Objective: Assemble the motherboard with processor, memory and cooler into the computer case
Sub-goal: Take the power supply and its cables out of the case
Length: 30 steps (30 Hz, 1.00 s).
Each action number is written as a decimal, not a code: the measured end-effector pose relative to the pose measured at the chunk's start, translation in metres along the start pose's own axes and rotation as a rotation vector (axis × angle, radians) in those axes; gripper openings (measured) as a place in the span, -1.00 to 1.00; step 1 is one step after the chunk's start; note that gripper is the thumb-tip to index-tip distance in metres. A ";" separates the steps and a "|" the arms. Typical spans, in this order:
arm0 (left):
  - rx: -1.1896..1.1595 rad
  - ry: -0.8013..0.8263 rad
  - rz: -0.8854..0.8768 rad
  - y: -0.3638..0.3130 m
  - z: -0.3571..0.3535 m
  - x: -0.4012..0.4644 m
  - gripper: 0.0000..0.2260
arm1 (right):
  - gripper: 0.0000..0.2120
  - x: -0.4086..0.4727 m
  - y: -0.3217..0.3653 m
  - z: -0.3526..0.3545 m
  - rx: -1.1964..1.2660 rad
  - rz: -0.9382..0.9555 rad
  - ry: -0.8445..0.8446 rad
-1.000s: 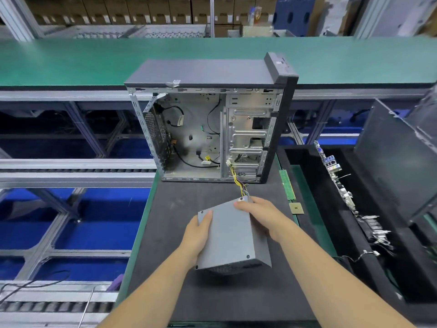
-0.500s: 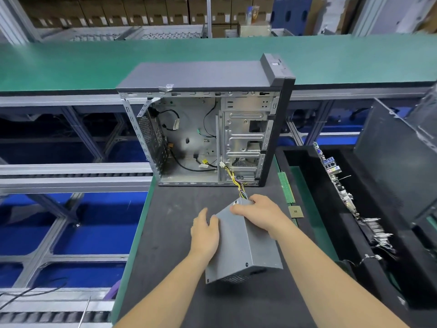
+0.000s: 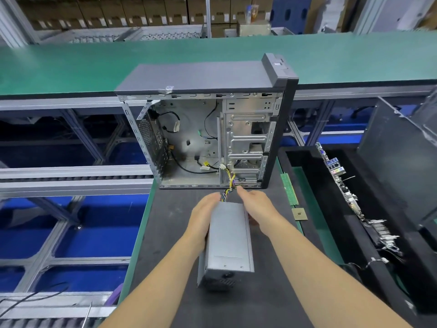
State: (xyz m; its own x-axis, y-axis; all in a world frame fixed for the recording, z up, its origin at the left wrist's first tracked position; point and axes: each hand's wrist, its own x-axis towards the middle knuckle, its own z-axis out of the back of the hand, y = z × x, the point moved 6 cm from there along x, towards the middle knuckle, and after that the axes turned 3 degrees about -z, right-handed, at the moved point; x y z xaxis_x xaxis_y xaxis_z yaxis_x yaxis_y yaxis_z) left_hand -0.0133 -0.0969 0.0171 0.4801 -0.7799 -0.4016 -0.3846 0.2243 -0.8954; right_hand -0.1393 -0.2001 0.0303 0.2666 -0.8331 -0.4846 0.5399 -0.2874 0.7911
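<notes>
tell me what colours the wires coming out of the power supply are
Mostly yellow, with some purple and black, on the wire bundle in the head view.

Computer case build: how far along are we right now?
Done: the black-fronted metal computer case stands open, holding only loose cables. In hand: the left hand and right hand hold the grey metal power supply box, its coloured wires running into the case. Left: the green memory stick and square processor chip lie on the mat; the motherboard leans in the black tray.
</notes>
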 end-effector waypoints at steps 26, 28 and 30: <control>0.983 -0.041 -0.276 -0.031 0.019 0.026 -0.81 | -0.77 0.083 -0.016 -0.045 0.674 -0.388 0.252; 1.016 -0.027 -0.289 -0.032 0.016 0.026 -0.80 | -0.81 0.085 -0.012 -0.045 0.663 -0.401 0.294; 1.040 -0.009 -0.298 -0.033 0.013 0.026 -0.79 | -0.80 0.090 -0.003 -0.049 0.687 -0.373 0.309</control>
State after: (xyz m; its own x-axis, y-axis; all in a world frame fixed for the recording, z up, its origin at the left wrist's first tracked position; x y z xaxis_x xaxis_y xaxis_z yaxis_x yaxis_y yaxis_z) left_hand 0.0225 -0.1171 0.0335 0.4513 -0.8816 -0.1384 0.6038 0.4159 -0.6800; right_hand -0.0781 -0.2510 -0.0336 0.4282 -0.4884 -0.7603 0.0562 -0.8253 0.5619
